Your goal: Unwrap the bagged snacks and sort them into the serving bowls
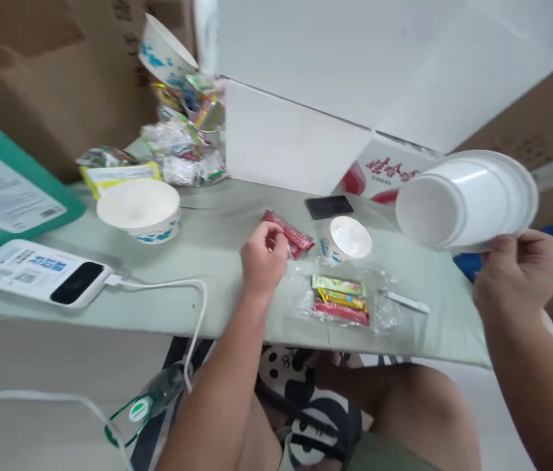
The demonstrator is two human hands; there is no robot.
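My left hand (265,254) is over the table, with its fingers curled and pinched at the near left end of red stick-shaped snack packets (296,237). The fingertips partly hide that end. Raised at the right, my right hand (521,271) grips a white plastic tub (487,196) by its rim. The tub is tipped on its side with its base toward the left, so its inside is hidden. A small paper cup (349,237) stands right of the red packets. Nearer me lies a clear plastic bag (379,311) with green, yellow and red stick packets (341,299).
At the left are a paper bowl (139,203), a white device (35,271) with a cable (163,284) and a green jug (6,176). Wrapped snacks (182,144) pile up behind. A black phone (329,207) lies before white boxes (296,137). The table's front edge is near my legs.
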